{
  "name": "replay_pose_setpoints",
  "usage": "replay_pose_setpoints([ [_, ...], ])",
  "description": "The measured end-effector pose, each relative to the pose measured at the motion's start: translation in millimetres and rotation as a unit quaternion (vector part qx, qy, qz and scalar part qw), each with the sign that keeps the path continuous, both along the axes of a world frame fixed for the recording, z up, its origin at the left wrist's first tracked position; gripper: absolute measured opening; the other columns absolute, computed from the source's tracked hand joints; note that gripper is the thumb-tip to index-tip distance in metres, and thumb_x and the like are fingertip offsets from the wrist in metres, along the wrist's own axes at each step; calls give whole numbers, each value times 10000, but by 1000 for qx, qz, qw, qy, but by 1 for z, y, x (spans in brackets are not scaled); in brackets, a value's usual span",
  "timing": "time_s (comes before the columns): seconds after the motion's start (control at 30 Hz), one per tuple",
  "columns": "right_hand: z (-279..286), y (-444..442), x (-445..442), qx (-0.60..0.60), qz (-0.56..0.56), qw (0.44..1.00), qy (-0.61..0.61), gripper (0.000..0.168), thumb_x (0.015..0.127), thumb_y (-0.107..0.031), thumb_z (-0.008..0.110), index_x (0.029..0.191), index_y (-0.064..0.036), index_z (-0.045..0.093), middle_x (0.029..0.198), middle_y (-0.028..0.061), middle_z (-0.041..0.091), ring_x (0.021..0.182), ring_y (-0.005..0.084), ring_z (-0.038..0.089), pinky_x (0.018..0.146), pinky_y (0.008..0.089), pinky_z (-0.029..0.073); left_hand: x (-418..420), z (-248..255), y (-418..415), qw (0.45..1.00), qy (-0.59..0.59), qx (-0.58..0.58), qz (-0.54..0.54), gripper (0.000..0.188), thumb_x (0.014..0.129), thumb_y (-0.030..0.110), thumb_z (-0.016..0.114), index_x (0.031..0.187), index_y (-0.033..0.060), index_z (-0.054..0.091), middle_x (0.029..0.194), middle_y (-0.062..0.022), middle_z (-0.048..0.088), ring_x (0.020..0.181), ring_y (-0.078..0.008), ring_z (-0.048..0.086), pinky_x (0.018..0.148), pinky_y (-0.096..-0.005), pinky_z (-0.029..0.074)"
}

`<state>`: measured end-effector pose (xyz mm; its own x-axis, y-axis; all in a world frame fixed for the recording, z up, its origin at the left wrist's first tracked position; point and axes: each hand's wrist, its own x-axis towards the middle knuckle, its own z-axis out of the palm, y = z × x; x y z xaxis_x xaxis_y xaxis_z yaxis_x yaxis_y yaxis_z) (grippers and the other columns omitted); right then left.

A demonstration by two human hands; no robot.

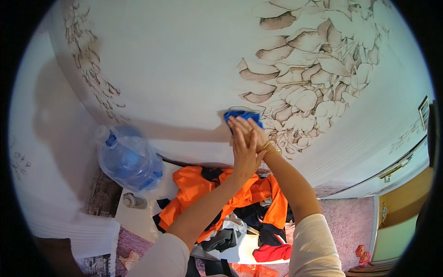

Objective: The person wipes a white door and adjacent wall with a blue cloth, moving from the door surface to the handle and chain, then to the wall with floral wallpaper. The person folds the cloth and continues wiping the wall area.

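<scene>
My right hand point(255, 134) lies flat over a crumpled blue cloth point(243, 113) and presses it to the white wall point(180, 83). Two thin gold-coloured bangles point(272, 151) circle the right wrist. Crossing from below, my left hand point(246, 157) rests on the back of the right hand near the wrist, its fingers extended and nothing in them. Brown line-drawn flowers point(304, 76) decorate the wall just right of the cloth. Part of the cloth is hidden under the fingers.
Below my arms, a white table point(138, 218) bears an orange garment point(193, 183), dark clothes point(254, 214) and a red cloth point(273, 253). A large blue plastic water bottle point(129, 159) and a grey bottle point(135, 200) stand at left. At right is a doorway point(398, 207).
</scene>
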<state>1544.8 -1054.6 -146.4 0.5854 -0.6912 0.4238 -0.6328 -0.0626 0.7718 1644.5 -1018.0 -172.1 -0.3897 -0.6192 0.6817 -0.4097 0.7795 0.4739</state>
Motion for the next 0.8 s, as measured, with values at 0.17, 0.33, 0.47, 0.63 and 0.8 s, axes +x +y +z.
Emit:
replay_pose_setpoints([
  [0.17, -11, -12, -10, 74, 4, 994, 85, 548, 860, -248, 370, 1371, -140, 203, 1435, 6, 155, 1323, 173, 126, 1063, 355, 150, 14, -10, 2, 998, 20, 45, -31, 820, 777, 274, 607, 1354, 1, 91, 1330, -381, -22, 1233, -523, 98, 995, -503, 191],
  [0.33, 120, -10, 10, -19, 10, 986, -165, 592, 814, -342, 470, 1351, -179, 278, 1413, 19, 227, 1300, 225, 205, 1033, 474, 158, 18, 95, -33, 988, 94, -88, -84, 788, 758, 288, 617, 1334, -26, 180, 1380, -299, 24, 1251, -486, 111, 997, -516, 186],
  [0.47, 223, -11, 28, -261, 19, 922, -285, 617, 799, -418, 522, 1333, -174, 330, 1408, 138, 204, 1303, 347, 140, 1021, 518, 114, 9, 199, -41, 975, 118, -149, -113, 776, 737, 288, 633, 1346, 49, 218, 1388, -276, 70, 1265, -460, 129, 966, -569, 192],
  [0.63, 198, -41, 60, -267, 65, 913, -300, 632, 810, -413, 530, 1332, -123, 324, 1403, 173, 192, 1299, 372, 123, 1019, 514, 153, 34, 173, -64, 981, 105, -147, -76, 797, 740, 325, 624, 1362, 68, 197, 1388, -280, 60, 1276, -455, 102, 968, -581, 173],
  [0.8, 103, -55, 81, -75, 75, 960, -260, 574, 810, -328, 541, 1325, -169, 344, 1397, 81, 259, 1281, 291, 215, 1017, 460, 218, 73, 67, -75, 994, 73, -50, -64, 777, 795, 362, 565, 1370, 51, 145, 1380, -304, 19, 1269, -482, 53, 1004, -525, 159],
])
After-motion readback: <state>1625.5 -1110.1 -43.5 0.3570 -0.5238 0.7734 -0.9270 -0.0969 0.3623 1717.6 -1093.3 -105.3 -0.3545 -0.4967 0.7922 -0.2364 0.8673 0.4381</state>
